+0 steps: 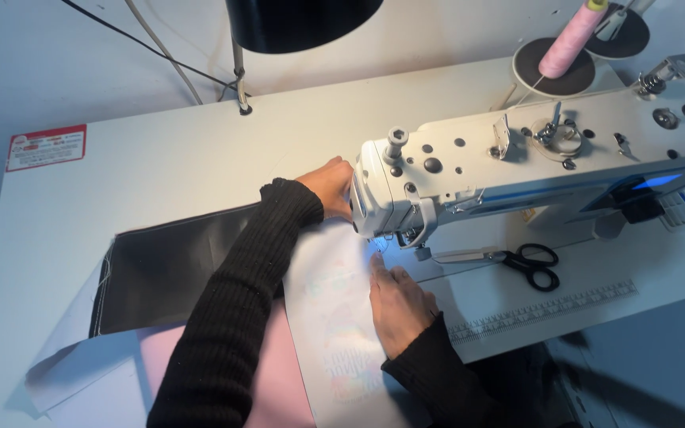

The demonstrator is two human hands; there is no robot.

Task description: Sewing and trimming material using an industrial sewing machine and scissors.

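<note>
Fabric pieces lie flat on a white sewing table (160, 150), fed under the head of a white industrial sewing machine (517, 158). The topmost piece is a pale, translucent white panel (334, 317) with a faint multicoloured print showing through, running from the needle area toward the viewer. The right hand (398, 305) rests on this panel with fingers stretched flat and pointing at the needle, pressing the cloth down rather than gripping it. The left hand (331, 186), in a black ribbed sleeve (231, 317), reaches across the work to the far side of the machine head; its fingers are hidden behind the machine, so whether they grip or lie flat cannot be told. Beneath the left forearm a dark, slightly shiny black piece (168, 273) spreads to the left, with a pink sheet (275, 380) and a pale lilac-white layer (65, 357) showing near the table's front edge. Black-handled scissors (529, 264) lie on the machine bed just right of the needle, near a printed ruler strip (549, 309) along the table edge. A pink thread cone (568, 40) stands on a dark round stand behind the machine, and a black lamp shade (303, 24) hangs at the top. A red and white sticker (45, 147) sits at the table's far left corner.
</note>
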